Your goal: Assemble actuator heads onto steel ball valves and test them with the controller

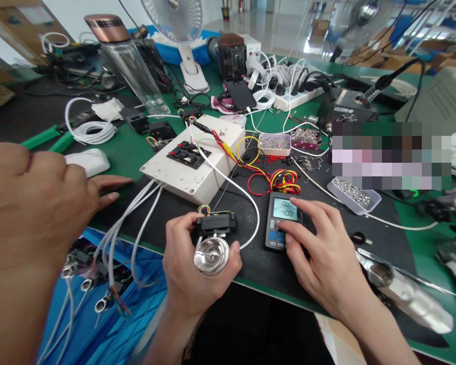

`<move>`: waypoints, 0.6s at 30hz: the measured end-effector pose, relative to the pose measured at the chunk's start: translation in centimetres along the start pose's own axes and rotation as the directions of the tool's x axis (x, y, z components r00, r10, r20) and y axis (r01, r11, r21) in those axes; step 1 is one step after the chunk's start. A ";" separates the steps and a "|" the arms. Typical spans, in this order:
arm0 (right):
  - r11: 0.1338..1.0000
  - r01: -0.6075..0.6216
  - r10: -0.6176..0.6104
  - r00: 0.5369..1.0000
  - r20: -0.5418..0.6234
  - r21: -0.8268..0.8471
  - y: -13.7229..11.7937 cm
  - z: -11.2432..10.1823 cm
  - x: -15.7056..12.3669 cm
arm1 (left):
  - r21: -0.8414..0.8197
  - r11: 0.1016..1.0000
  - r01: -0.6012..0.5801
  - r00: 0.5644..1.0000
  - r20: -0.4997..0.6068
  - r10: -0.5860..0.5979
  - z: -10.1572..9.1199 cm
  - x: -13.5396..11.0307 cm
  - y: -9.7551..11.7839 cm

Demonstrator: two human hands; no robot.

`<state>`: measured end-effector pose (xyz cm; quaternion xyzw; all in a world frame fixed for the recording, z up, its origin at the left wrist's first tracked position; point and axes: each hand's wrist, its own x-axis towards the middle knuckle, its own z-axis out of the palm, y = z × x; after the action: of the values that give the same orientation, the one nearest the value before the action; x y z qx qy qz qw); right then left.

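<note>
My left hand (190, 279) is closed around a black-bodied device with a round shiny metal end (212, 255) that faces me. Thin coloured wires rise from its top, and a white cable curves away beside it. Over a handheld meter (272, 218) with a lit display and blue and grey buttons, my right hand (323, 258) has its fingers apart. One fingertip touches the buttons, another lies at the display's edge. The display seems to read 0.00 and 4.00. Red, yellow and black leads (283, 178) lie coiled above the meter.
Another person's arm and hand (26, 213) reach in at left. A white box (182, 177) with black terminals stands mid-table. Trays of small metal parts (274, 144) sit behind the meter. A metal cylinder (414, 299) lies right. Several cabled parts (101, 305) rest on blue material below.
</note>
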<state>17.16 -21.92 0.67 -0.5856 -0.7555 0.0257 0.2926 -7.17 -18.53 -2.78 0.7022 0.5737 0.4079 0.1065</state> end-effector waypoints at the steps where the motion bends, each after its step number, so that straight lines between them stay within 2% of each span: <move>1: 1.000 -0.006 0.006 1.000 0.009 -0.007 0.0 0.0 0.0 | 0.000 1.000 0.001 1.000 0.001 -0.001 0.0 0.0 0.0; 6: 1.000 -0.014 0.014 1.000 0.019 0.008 -0.2 0.0 0.0 | 0.009 1.000 -0.003 1.000 0.001 0.003 0.0 0.1 0.1; 18: 1.000 0.012 -0.011 0.998 -0.059 0.005 0.2 0.0 -0.2 | -0.013 1.000 -0.009 1.000 -0.002 0.009 -0.1 0.0 -0.1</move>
<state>17.30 -22.03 0.50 -0.5810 -0.7498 0.0086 0.3163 -7.32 -18.49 -2.83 0.7037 0.5681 0.4126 0.1086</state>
